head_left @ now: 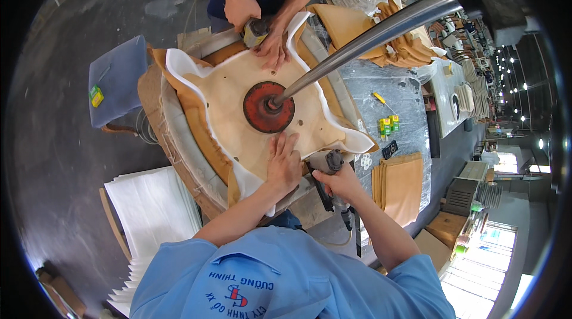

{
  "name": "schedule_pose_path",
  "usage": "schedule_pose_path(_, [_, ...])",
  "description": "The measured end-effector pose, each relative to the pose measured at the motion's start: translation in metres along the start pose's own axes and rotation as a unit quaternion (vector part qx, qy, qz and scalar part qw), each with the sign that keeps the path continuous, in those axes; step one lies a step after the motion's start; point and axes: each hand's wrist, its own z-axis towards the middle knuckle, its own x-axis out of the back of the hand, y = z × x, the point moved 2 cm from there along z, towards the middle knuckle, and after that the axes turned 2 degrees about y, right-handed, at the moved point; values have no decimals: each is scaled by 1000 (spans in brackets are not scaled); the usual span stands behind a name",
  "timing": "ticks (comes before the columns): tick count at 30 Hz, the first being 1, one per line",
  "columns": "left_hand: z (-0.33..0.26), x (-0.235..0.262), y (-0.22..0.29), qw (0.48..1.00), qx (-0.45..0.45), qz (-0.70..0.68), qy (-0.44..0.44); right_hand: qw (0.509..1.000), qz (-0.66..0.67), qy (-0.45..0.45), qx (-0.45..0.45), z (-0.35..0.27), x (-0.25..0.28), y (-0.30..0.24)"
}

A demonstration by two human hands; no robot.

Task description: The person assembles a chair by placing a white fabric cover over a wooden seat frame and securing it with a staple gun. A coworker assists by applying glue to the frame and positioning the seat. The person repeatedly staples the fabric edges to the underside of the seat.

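Plywood seat base (235, 101) is sitting at frame centre; your left hand (283, 162) is pressing flat, fingers spread, on its lower edge, while your right hand (339, 181) is gripping a pneumatic stapler (329, 163) just beside it.

Four hands are at the one seat board (238, 101): the wearer's left hand (283, 164) and right hand (336, 181), plus two belonging to the person opposite. Two staple guns show, one near (329, 163) and one far (255, 32). One red round disc (268, 107) sits mid-board under one steel pole (369, 36). One blue stool (116, 81) stands aside.
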Motion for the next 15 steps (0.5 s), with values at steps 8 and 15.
schedule_pose_path(8, [-4,4,-4,999,-19,-26,22,999,-45,25,0,7,-6,-11])
schedule_pose_path(15, [-2,0,-7,998,-3,-32,45,999,-36,-14,-5,-6,-7,-14])
